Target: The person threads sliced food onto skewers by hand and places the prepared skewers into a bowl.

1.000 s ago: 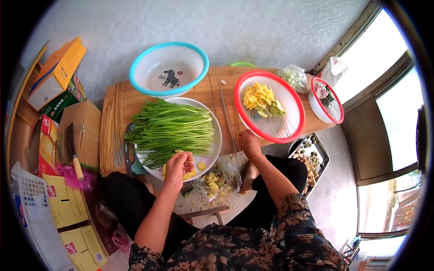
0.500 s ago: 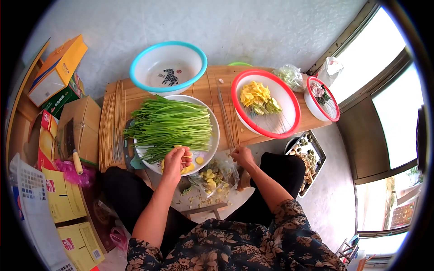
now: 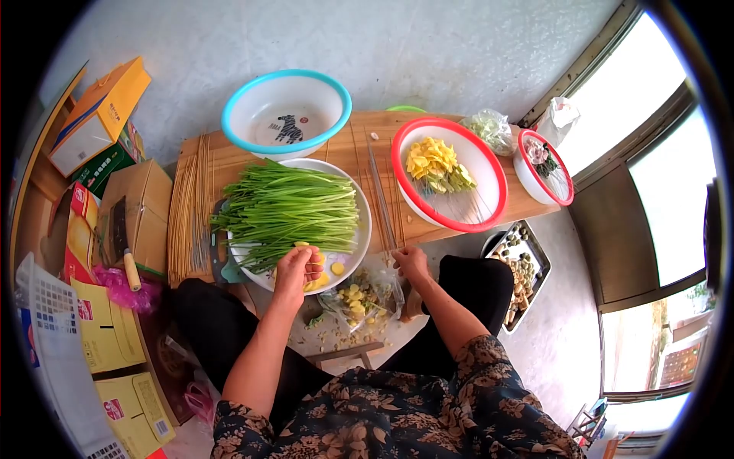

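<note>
My left hand (image 3: 299, 269) is closed over the near rim of the white plate (image 3: 365, 229), with a yellow slice showing at its fingertips. Long green stalks (image 3: 294, 214) cover most of that plate, and yellow slices (image 3: 337, 268) lie at its near edge. My right hand (image 3: 411, 262) is pinched at the table's front edge, at the near ends of thin skewers (image 3: 380, 191); which one it holds is too small to tell. Beyond it, the red-rimmed bowl (image 3: 495, 172) holds skewered yellow slices (image 3: 433, 161).
A blue-rimmed basin (image 3: 287, 111) stands at the back. Bamboo skewers (image 3: 187, 214) lie at the left, near a knife (image 3: 126, 249) and boxes. Right are a smaller red-rimmed bowl (image 3: 535, 180) and a metal tray (image 3: 541, 264). Below hangs a plastic bag of scraps (image 3: 363, 302).
My right hand has moved from beside the red-rimmed bowl left and down to the skewers' near ends. My left hand stays by the plate, still closed.
</note>
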{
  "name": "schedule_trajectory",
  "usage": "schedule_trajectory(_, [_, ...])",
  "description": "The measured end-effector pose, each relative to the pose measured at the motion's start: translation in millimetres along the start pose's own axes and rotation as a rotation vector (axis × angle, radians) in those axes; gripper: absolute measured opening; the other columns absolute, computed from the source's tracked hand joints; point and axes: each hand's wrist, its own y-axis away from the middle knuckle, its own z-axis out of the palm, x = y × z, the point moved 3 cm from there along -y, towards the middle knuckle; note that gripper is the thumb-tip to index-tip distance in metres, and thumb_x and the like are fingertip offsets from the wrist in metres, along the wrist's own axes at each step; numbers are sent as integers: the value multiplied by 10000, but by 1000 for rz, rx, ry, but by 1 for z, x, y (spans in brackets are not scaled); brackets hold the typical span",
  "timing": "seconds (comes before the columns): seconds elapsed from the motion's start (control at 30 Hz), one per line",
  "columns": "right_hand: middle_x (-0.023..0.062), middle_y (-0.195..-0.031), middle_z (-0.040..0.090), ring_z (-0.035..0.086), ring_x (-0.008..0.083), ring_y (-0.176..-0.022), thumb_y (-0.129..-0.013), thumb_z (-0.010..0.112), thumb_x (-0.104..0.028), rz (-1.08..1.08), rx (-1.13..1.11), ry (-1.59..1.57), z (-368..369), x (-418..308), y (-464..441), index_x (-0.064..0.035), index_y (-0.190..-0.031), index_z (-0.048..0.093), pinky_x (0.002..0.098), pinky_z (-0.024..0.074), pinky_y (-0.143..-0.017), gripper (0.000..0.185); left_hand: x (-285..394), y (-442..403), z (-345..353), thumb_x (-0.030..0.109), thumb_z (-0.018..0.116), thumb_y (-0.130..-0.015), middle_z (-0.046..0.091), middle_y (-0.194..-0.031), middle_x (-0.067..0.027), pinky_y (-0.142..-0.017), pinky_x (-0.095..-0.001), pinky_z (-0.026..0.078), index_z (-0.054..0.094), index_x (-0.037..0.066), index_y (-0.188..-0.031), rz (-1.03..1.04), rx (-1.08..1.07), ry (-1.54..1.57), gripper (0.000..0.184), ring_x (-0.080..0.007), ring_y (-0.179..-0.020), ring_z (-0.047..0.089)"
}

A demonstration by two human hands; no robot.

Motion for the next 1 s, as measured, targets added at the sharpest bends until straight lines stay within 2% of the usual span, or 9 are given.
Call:
schedule_trajectory(0.3, [68,-601,606,515,128,-427,-809,587,-170,-21,-20,-182,-1,1,6,-2,-789,633,265,405,-420,175,-5,-4,2,206,520,-913,604,-825,-21,-602,-255,485,610,51,-959,-9,9,-1,185,-126,-667,602])
schedule_trajectory(0.53, [75,-615,611,519,133,-445,-818,539,-190,9,-72,-80,-4,-12,20,-5,-802,631,262,413,-432,207,-7,-5,5,217,502,-920,602,-838,-34,-627,-266,498,597,40,-977,-18,-9,-33,208,-137,-686,594])
schedule_trajectory(0.63, [99,-579,594,511,143,-418,-841,519,-200,-25,-108,-218,-1,-17,28,25,-773,620,271,399,-405,256,-8,-6,6,216,500,-922,602,-842,-34,-629,-265,496,598,41,-985,-27,-2,-45,211,-137,-682,591])
schedule_trajectory(0.7, [87,-614,599,503,136,-440,-863,501,-207,23,-205,-548,3,-22,41,6,-803,613,254,401,-427,248,-9,-6,9,215,497,-925,601,-841,-34,-618,-260,492,599,41,-988,-29,-8,-58,212,-132,-678,588])
schedule_trajectory(0.77, [75,-623,593,499,131,-453,-871,500,-219,40,-236,-580,6,-25,52,-7,-812,605,247,403,-442,245,-11,-6,11,213,493,-928,601,-839,-33,-606,-254,489,600,41,-991,-32,-14,-72,212,-128,-673,584])
schedule_trajectory(0.83, [63,-631,587,496,126,-466,-879,499,-232,58,-265,-616,8,-26,63,-20,-821,598,241,405,-458,241,-14,-7,14,192,512,-914,606,-801,-27,-525,-217,462,609,42,-956,-27,-42,-89,184,-99,-616,584])
schedule_trajectory(1.0, [42,-621,566,500,114,-492,-903,510,-250,-66,-291,-679,11,-47,98,-38,-806,586,224,394,-475,245,-22,-8,22,238,493,-937,612,-875,-43,-535,-228,455,598,35,-1038,-77,-161,-222,250,-100,-642,566])
